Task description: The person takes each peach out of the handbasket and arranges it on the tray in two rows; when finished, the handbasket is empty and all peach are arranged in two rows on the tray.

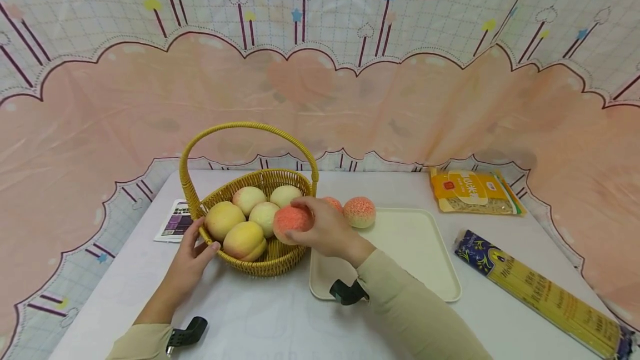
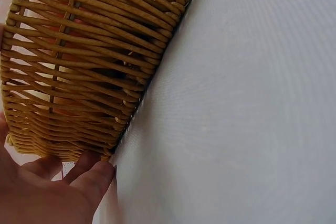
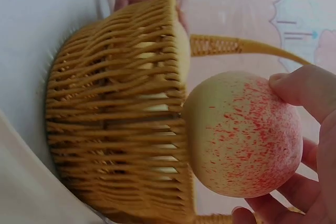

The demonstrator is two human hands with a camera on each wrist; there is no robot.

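Observation:
A yellow wicker basket (image 1: 280,263) with a tall arched handle stands on the table, with several pale yellow peaches (image 1: 225,220) lying in it. On its left side, my left hand (image 1: 187,263) grips the basket near the foot of the handle, thumb at the rim. In the left wrist view, the fingers of that hand (image 2: 58,190) lie against the woven wall (image 2: 79,72). Thumb and fingers of my right hand (image 1: 332,229) hold a red-speckled peach (image 3: 244,135) at the basket's right rim. Two more reddish peaches (image 1: 360,211) sit behind that hand, by the tray's back left corner.
A cream tray (image 1: 405,265) lies right of the basket, partly under the right forearm. Further right are a yellow-orange food bag (image 1: 475,192) and a long yellow-and-blue packet (image 1: 542,293). Left of the basket lies a white-and-purple packet (image 1: 176,221). A patterned cloth hangs behind the table.

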